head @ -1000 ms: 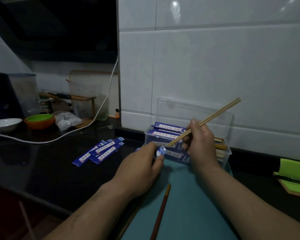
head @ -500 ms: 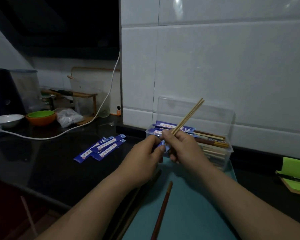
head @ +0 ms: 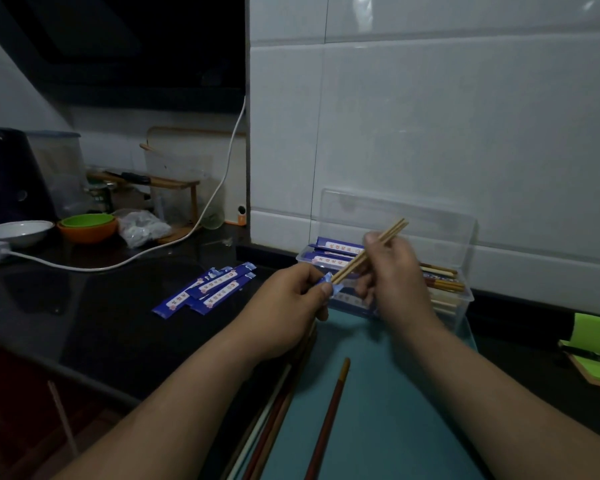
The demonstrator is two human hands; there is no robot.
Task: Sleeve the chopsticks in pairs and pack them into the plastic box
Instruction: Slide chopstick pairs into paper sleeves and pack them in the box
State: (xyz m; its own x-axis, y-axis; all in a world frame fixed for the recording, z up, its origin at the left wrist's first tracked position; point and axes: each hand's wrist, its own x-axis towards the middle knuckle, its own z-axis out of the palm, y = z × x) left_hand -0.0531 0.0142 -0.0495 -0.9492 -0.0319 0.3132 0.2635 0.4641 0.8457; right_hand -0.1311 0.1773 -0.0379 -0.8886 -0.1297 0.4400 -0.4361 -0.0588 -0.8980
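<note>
Centre of frame: left hand (head: 284, 306) closed in a pinch on the mouth of a blue paper sleeve (head: 328, 284), thumb on top; most of the sleeve is hidden in the fist. Right hand (head: 392, 271) closed around a pair of pale wooden chopsticks (head: 368, 252); the pair lies side by side, slanting from upper right down to lower left; its lower tips sit at the sleeve mouth, touching it; how far they are inside, cannot tell.

Just behind the hands, right of centre: clear plastic box (head: 465, 299), lid raised against the white tiled wall (head: 430, 133); blue sleeved pairs in its left part (head: 336, 245); bare chopsticks, brown and pale, in its right part (head: 440, 282).

Left of centre, on the dark countertop (head: 101, 323): loose stack of flat blue sleeves (head: 208, 291), overlapping, well apart from the box.

Lower centre: teal mat (head: 395, 393) under the forearms; one red-brown chopstick (head: 329, 417) lying on it; more loose chopsticks (head: 274, 420) along the mat's left edge, partly under the left forearm.

Left edge of frame: white bowl (head: 18, 232); green bowl nested in an orange bowl (head: 87, 228); white cable (head: 174, 242) running across the counter and up the wall.
</note>
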